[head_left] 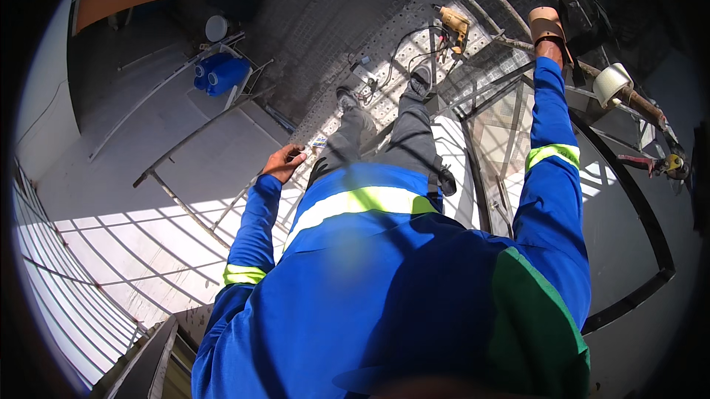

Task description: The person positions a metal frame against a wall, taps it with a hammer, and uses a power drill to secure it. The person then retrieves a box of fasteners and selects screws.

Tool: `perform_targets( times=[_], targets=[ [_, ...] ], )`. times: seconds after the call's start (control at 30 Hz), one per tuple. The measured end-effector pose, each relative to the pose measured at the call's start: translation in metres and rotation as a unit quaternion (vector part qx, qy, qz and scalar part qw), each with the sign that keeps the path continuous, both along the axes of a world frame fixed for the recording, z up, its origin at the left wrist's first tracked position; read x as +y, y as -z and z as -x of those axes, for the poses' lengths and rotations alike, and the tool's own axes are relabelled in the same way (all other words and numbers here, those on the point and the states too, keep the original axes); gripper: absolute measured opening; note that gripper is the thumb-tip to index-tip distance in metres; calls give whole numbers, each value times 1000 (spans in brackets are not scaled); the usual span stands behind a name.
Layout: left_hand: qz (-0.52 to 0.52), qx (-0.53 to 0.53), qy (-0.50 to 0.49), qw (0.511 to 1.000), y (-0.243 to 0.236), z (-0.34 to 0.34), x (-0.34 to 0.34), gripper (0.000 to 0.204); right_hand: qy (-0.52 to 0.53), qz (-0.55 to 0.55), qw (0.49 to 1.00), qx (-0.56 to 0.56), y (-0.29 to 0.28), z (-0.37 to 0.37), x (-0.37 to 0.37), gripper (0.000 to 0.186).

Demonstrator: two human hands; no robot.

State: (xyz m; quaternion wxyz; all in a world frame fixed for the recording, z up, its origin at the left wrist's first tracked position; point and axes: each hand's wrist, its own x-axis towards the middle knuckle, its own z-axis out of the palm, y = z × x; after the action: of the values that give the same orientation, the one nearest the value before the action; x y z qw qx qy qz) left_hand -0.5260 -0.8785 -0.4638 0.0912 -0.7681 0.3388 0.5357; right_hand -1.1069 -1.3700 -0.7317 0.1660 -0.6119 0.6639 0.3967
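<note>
My left hand [283,164] is out to the left of my thigh, its fingers curled closed. A small white-and-blue packet [318,141] shows at its fingertips; part of it is hidden by the fingers. My right arm reaches far forward and to the right. Around my right hand [549,49] is a curved tan-brown sheet [546,23], whose material I cannot make out. It covers the fingers, so their grip is hidden. Just below and right of that hand stands a roll of cream-white tape [612,85], beside a metal tube.
I stand on a perforated platform [347,114] with metal scaffold rails [181,203] around it. A yellow drill [455,27] with a black cord lies ahead of my feet. Blue jugs [222,73] stand below left. A red-and-yellow tool [671,165] is at the far right.
</note>
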Motion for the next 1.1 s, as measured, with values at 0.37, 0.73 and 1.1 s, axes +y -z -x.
perform_targets(
  times=[0.37,0.73,1.1],
  targets=[
    [-52,15,-154,987,36,-26,117,42,-104,105,989,-26,-30,10,35,25],
    [-54,72,-478,874,155,-66,296,21,-57,292,924,-240,-74,-40,254,34],
    [-50,-14,-667,744,420,-116,457,39,-109,-148,913,-365,-126,-411,430,20]
  ],
)
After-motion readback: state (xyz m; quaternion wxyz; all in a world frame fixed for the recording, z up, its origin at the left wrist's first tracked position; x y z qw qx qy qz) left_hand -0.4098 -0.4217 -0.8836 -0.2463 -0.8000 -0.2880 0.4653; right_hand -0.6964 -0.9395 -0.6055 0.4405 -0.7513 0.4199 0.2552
